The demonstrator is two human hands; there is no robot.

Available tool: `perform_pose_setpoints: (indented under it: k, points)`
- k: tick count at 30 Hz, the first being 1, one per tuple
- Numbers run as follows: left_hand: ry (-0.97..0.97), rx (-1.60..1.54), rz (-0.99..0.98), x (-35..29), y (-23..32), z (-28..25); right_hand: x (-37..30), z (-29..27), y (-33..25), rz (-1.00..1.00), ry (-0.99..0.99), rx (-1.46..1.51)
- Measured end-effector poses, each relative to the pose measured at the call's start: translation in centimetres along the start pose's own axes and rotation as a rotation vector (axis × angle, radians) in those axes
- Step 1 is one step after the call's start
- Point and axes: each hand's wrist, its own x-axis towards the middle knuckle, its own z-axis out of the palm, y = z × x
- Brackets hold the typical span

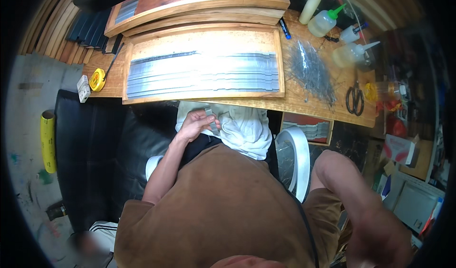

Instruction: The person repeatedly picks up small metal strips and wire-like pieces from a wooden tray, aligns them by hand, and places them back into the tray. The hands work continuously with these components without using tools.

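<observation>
Metal strip [209, 119], small and grey, pinched upright in left hand [195, 124] over white cloth [244, 130] on lap, just below workbench's [304, 102] near edge, perhaps held low for wiping. More strips stacked flat in wooden tray [204, 97]. Right hand [380, 242] blurred at lower right, grip impossible to tell.

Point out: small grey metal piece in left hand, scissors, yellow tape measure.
small grey metal piece [209, 114], head view, its upper end above the fingers
left hand [195, 124], head view, back of hand
scissors [355, 99], head view, black handles
yellow tape measure [97, 79], head view, case
</observation>
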Motion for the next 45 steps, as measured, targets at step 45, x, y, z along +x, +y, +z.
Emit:
perform_pose_setpoints:
  k: [45]
  points:
    - [-0.012,-0.069,-0.003,0.0,-0.2,-0.2,-0.4,-0.5,0.6,0.089,-0.013,0.159]
